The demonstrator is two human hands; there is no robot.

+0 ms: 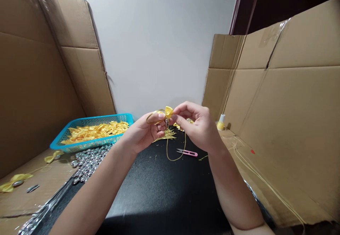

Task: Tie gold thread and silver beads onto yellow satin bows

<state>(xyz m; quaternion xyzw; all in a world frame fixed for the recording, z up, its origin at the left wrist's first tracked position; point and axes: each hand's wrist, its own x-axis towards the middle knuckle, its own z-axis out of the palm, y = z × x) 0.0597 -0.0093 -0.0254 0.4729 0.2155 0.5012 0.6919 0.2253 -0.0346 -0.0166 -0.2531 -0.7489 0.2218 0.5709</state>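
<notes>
My left hand (140, 132) is closed on a small yellow ribbon bow (168, 111), thumb and fingers pinched at its side. A silver bead (166, 120) shows just under the bow. Thin gold cord (175, 160) loops around the left thumb and also hangs in a long loop below both hands. Thumb and forefinger of my right hand (198, 123) pinch together at the bow's right edge, where the cord runs; the exact grip is partly hidden. Pink thread snips (190, 153) lie on the black table below the right hand.
A blue basket (57, 143) of yellow bows stands at left, with silver beads (90, 160) heaped before it. Cut gold cords (168, 135) lie behind my hands. A thread spool (221, 122) stands at right. Cardboard walls (287, 114) flank the black table (159, 192).
</notes>
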